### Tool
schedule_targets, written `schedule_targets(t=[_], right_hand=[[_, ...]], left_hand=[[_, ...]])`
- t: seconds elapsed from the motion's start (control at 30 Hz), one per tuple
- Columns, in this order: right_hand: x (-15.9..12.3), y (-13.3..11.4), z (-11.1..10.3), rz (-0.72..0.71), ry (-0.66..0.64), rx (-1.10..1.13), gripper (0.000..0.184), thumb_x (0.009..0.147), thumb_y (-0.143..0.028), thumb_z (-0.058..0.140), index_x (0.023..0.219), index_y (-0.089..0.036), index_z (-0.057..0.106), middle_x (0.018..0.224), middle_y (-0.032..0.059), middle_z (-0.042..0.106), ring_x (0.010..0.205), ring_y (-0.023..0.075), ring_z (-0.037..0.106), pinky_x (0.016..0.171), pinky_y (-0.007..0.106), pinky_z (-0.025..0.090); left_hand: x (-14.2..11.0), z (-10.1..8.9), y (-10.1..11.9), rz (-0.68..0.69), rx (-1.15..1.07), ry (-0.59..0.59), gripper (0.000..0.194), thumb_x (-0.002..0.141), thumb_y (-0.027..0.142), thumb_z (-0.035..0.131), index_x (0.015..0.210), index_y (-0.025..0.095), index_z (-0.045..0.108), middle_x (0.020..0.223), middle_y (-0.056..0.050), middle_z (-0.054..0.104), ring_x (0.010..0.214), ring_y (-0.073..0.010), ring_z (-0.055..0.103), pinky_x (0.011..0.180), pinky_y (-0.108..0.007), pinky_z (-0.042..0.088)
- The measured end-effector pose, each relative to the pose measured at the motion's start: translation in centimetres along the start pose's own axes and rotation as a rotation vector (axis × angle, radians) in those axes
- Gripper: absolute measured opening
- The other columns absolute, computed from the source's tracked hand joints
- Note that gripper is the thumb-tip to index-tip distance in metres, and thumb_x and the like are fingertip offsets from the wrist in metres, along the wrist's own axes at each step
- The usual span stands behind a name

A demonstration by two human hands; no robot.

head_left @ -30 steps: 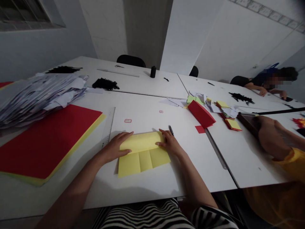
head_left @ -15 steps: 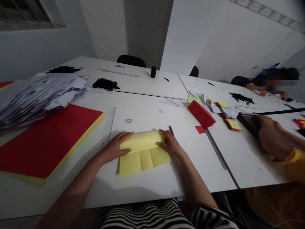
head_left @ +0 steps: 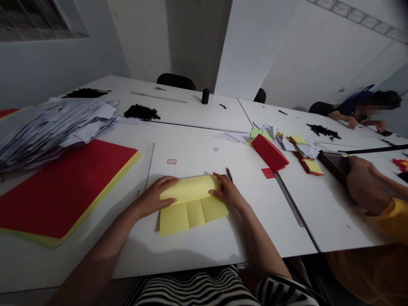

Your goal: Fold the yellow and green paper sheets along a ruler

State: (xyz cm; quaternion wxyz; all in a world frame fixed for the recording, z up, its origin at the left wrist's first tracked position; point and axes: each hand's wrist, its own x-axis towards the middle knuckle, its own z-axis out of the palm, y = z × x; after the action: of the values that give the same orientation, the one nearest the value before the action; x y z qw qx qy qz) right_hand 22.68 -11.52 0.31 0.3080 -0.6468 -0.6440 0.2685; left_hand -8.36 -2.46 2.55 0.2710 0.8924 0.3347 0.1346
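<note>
A yellow paper sheet [head_left: 191, 208] with fold creases lies on the white table [head_left: 197, 242] in front of me, its far part folded over toward me. My left hand [head_left: 153, 197] pinches the left end of the folded flap, fingers closed on it. My right hand [head_left: 228, 191] holds the flap's right end the same way. A black pen [head_left: 228, 173] lies just beyond my right hand.
A red sheet stack [head_left: 60, 187] on yellow sheets lies at left, with a clear ruler [head_left: 145, 168] beside it and a heap of white paper [head_left: 47, 127] behind. Red folded paper [head_left: 269, 152] and scraps sit right. A person's hand [head_left: 363, 185] in a yellow sleeve works at right; another person sits at the far right.
</note>
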Motion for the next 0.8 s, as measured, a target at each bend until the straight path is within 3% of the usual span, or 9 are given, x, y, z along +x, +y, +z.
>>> schedule_targets(t=[0.33, 0.53, 0.8], right_hand=[[0.0, 0.2, 0.1, 0.003, 0.001, 0.010, 0.072, 0.081, -0.047, 0.067, 0.144, -0.027, 0.039, 0.129, 0.0106, 0.048, 0.101, 0.0230, 0.057, 0.090, 0.042, 0.048], [-0.2, 0.0, -0.2, -0.020, -0.023, 0.130, 0.074, 0.079, -0.046, 0.069, 0.144, -0.028, 0.038, 0.131, 0.0094, 0.047, 0.098, 0.0210, 0.057, 0.088, 0.040, 0.049], [0.0, 0.8, 0.1, -0.011, 0.009, 0.267, 0.079, 0.078, -0.041, 0.070, 0.147, -0.028, 0.033, 0.121, 0.0074, 0.051, 0.081, 0.0145, 0.055, 0.079, 0.035, 0.051]], left_hand=[[0.0, 0.0, 0.0, 0.033, -0.017, 0.081, 0.051, 0.089, 0.038, 0.052, 0.138, 0.028, 0.043, 0.143, -0.004, 0.037, 0.132, -0.0215, 0.038, 0.113, -0.035, 0.032], [0.1, -0.4, 0.5, 0.010, -0.069, 0.196, 0.049, 0.089, 0.045, 0.052, 0.134, 0.027, 0.048, 0.139, -0.005, 0.043, 0.129, -0.0224, 0.043, 0.108, -0.037, 0.039], [0.4, -0.8, 0.8, -0.168, -0.280, 0.344, 0.050, 0.084, 0.054, 0.055, 0.124, 0.023, 0.057, 0.125, -0.007, 0.058, 0.115, -0.0243, 0.055, 0.079, -0.030, 0.052]])
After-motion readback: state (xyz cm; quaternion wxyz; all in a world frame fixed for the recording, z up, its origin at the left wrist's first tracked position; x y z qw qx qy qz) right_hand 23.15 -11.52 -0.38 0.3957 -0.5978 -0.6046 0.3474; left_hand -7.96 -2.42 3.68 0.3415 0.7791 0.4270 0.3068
